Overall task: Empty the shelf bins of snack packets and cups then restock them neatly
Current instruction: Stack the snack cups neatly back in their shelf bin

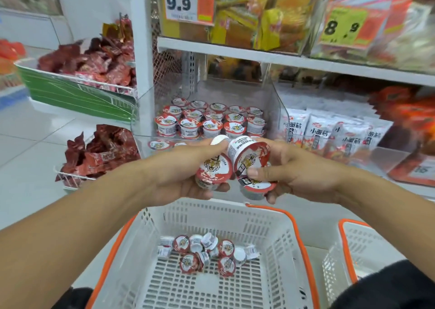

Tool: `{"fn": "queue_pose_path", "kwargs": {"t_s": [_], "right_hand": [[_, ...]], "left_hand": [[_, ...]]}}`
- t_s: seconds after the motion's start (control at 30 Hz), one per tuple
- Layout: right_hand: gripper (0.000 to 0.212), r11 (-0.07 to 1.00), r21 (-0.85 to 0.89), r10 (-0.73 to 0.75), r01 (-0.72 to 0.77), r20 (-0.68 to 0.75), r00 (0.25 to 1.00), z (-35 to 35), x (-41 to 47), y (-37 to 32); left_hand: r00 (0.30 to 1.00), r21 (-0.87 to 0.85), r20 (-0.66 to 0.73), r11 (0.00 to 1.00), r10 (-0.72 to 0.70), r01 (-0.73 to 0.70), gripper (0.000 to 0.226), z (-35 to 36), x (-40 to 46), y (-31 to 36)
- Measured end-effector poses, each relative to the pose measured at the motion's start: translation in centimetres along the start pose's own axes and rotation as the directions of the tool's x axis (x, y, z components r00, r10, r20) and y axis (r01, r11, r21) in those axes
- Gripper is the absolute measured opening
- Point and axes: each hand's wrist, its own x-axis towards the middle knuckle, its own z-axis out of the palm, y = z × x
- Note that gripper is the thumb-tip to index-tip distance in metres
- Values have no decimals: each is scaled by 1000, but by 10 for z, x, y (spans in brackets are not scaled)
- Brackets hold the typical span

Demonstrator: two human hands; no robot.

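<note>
Both arms reach forward, side by side, and the two hands meet just above the basket. The left hand (188,167) is turned palm up with its fingers curled round some small cups; one cup (214,167) shows its round lid, red and white with a tiger face. The right hand (299,174) grips more cups, its thumb pressing on a tilted cup (249,155) whose lid faces the camera, with another cup (256,188) tucked under it. The held cups touch each other in the middle.

The cups are small and white with a printed label on the side and a red-rimmed lid.

Right below the hands sits a white basket (266,217) with orange handles. A loose pile of cups (207,252) lies on its floor, some on their sides, some lid up. Another white basket (360,240) stands just beside it on the right.

Behind the hands, a clear shelf bin (270,92) holds many more cups (209,119) standing upright in rows. The bin next to it on the right holds white snack packets (336,134). On the left, wire racks hold red packets (94,64). Above are yellow packets (254,14) and a price tag (181,1) reading 9.9
</note>
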Motion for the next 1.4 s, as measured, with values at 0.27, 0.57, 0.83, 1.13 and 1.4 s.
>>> {"fn": "queue_pose_path", "kwargs": {"t_s": [0.27, 0.57, 0.83, 1.13, 1.4], "right_hand": [[36, 989, 4, 151, -151, 33, 988, -9, 12, -2], [17, 937, -257, 229, -237, -60, 972, 1, 21, -6], [19, 954, -179, 243, -240, -3, 970, -2, 11, -14], [31, 763, -583, 7, -279, -424, 905, -69, 61, -72], [29, 381, -784, 300, -489, -396, 868, -89, 145, -53]], "left_hand": [[988, 65, -105, 992, 110, -104, 31, -7, 32, -5], [946, 368, 34, 876, 323, -312, 51, -21, 27, 2], [958, 198, -46, 943, 283, -269, 44, -18, 31, 1], [834, 115, -396, 922, 383, -369, 43, -40, 43, 21], [787, 166, -447, 904, 425, -394, 43, -54, 54, 18]]}}
